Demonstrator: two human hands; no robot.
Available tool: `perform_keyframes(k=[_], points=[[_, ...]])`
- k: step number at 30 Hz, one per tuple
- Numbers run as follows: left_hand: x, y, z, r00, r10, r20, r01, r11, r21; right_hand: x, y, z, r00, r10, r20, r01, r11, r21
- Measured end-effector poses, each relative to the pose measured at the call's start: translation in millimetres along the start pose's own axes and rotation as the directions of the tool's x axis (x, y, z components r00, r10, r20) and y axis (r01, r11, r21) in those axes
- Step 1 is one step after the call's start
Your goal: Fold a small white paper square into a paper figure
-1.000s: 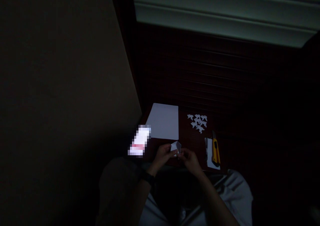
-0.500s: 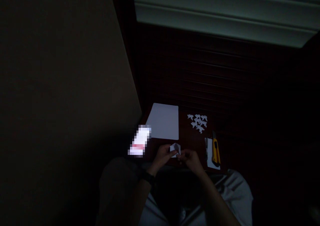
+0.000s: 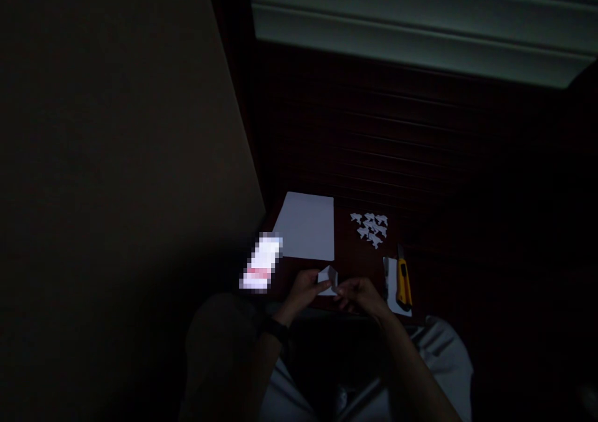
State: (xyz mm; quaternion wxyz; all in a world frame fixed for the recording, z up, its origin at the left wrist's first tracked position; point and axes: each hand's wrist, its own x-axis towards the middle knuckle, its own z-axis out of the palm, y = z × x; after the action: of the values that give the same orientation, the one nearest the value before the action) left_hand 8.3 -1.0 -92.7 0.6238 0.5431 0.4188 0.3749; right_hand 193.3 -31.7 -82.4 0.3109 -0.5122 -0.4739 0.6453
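Observation:
A small folded piece of white paper is between my hands, just above the near part of the dark table. My left hand grips its left side, with the thumb lying across the front. At its lower right corner, the fingers of my right hand are closed on the paper's edge. Beyond my hands lies a larger stack or sheet of white paper. Several small folded paper figures sit in a cluster at the back right.
A yellow utility knife rests on a white paper strip at the table's right edge. On the left glows a blurred phone-like screen. A wall borders the left side, and the room is dim.
My right hand has turned slightly and shifted a little to the right at the paper's corner. The paper's top fold now stands slightly higher. My left hand keeps its grip.

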Motion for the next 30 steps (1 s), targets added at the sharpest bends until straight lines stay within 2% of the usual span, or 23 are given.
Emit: perform_keyframes(k=[3, 8, 21, 25, 30], points=[[-0.3, 1.9, 1.6, 1.0, -0.014, -0.017, 0.014, 1.0, 0.008, -0.8, -0.1, -0.3, 1.0, 0.003, 0.03, -0.003, 1.0, 0.019], [0.0, 1.9, 2.9, 0.999, -0.01, -0.041, 0.01, 1.0, 0.019, 4.1, 9.1, 5.0, 0.999, -0.02, -0.034, 0.019, 1.0, -0.017], [1.6, -1.1, -0.3, 0.999, 0.028, 0.036, -0.03, 0.998, 0.061, 4.9, 1.8, 2.3, 0.998, 0.063, 0.013, -0.062, 0.995, -0.073], [-2.6, 8.4, -0.2, 0.995, 0.055, 0.078, -0.056, 0.998, 0.01, 6.6, -0.7, 1.1, 0.995, 0.097, 0.025, -0.096, 0.995, -0.026], [-5.5, 16.7, 6.1, 0.991, 0.056, 0.124, -0.046, 0.995, -0.083, 9.9, 2.2, 2.3, 0.994, 0.104, -0.045, -0.103, 0.994, 0.03]])
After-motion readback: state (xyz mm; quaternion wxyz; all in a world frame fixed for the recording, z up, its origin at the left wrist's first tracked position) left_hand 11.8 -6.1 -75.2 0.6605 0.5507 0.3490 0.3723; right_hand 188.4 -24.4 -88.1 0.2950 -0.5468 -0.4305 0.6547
